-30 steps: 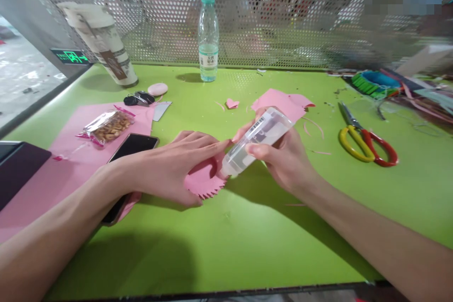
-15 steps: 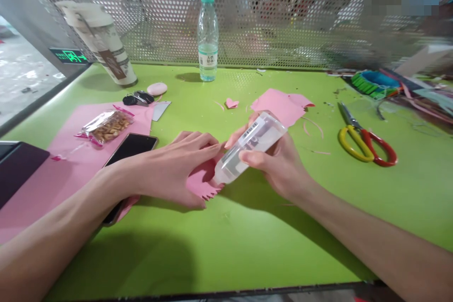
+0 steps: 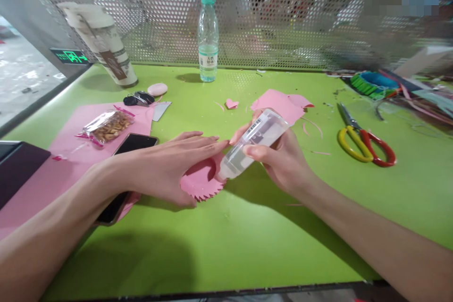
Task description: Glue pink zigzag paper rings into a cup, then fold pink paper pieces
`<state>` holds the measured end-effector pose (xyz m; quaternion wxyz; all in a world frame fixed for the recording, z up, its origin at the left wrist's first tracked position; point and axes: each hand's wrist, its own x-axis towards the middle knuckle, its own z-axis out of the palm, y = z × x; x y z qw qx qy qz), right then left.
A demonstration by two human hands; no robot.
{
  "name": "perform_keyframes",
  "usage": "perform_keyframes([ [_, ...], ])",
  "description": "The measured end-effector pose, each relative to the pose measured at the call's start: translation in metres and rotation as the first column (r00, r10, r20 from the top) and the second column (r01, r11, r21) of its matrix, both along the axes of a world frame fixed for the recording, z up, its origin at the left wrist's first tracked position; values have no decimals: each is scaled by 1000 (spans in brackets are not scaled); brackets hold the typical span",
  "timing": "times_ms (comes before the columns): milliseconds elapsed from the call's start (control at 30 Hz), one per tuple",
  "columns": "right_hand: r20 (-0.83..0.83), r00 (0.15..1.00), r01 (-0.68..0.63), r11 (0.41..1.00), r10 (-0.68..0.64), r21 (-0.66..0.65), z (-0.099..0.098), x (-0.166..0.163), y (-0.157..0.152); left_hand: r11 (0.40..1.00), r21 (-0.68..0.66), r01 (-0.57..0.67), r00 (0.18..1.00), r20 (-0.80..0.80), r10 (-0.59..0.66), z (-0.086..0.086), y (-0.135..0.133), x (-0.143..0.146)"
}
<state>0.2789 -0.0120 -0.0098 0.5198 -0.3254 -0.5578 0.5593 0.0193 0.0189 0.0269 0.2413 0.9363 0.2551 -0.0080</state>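
A round pink paper piece [image 3: 200, 178] with a toothed edge lies on the green table. My left hand [image 3: 166, 165] spans its left side, thumb at the near edge and long fingers over the far edge, holding it in place. In my right hand [image 3: 274, 153] is a clear glue bottle [image 3: 249, 144] with a barcode label, gripped between thumb and fingers. The bottle tilts down to the left, its nozzle end at the right part of the pink paper; whether glue flows cannot be made out. Part of the paper is hidden under my left hand.
Scissors [image 3: 366, 146] lie at right, pink paper scraps [image 3: 278, 104] and a paper heart [image 3: 231, 104] farther back. A water bottle [image 3: 208, 42] and tumbler [image 3: 106, 45] stand behind. At left are a phone [image 3: 136, 142], snack packet [image 3: 106, 125] and pink sheet [image 3: 31, 198].
The pink paper piece has turned and shows more of its round toothed edge. My left hand has shifted slightly left, its fingers straighter. The glue bottle has moved a little right and up.
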Motion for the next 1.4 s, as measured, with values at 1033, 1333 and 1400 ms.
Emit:
perform_keyframes([
  [1033, 34, 999, 11, 1000, -11, 23, 2, -4, -3, 994, -27, -104, 994, -48, 103, -2, -1, 2],
  [1333, -77, 992, 95, 995, -96, -15, 5, 1, 0, 997, 28, -71, 997, -22, 71, -1, 0, -1],
  [1400, -80, 991, 106, 994, -106, -14, 4, 1, -1, 995, 32, -98, 995, -18, 98, -2, -3, 4],
])
